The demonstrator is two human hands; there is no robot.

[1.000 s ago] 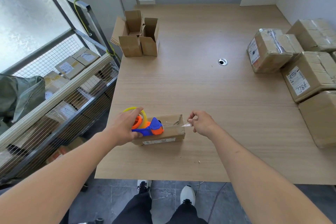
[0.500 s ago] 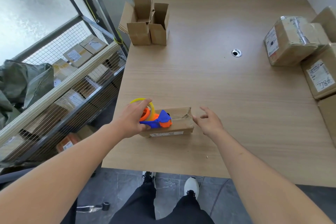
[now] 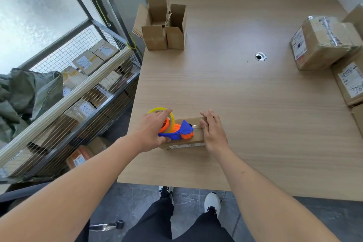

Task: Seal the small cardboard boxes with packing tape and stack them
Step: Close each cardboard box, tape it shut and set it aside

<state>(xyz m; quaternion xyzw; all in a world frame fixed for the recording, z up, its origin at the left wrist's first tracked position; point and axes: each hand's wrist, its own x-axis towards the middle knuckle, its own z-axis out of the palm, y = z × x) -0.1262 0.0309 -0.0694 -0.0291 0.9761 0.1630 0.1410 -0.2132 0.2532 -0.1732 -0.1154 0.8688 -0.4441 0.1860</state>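
Small cardboard box [image 3: 185, 137]: laid flat near the front left edge of the wooden table [image 3: 245, 104]. Tape dispenser [image 3: 176, 130], blue and orange, yellow roll: set on the box top, gripped by the left hand [image 3: 155, 131], fingers curled round it. Right hand [image 3: 213, 130]: pressed flat on the box's right end, fingers straight and together. Two open cartons [image 3: 164, 29]: placed at the far left edge. Labelled parcels [image 3: 322, 43]: massed along the right side. Bare tabletop is left between these.

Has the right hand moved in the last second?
Yes. The right hand was pinching tape just off the right end of the small box; it has moved left onto that end and now lies flat, fingers straight.
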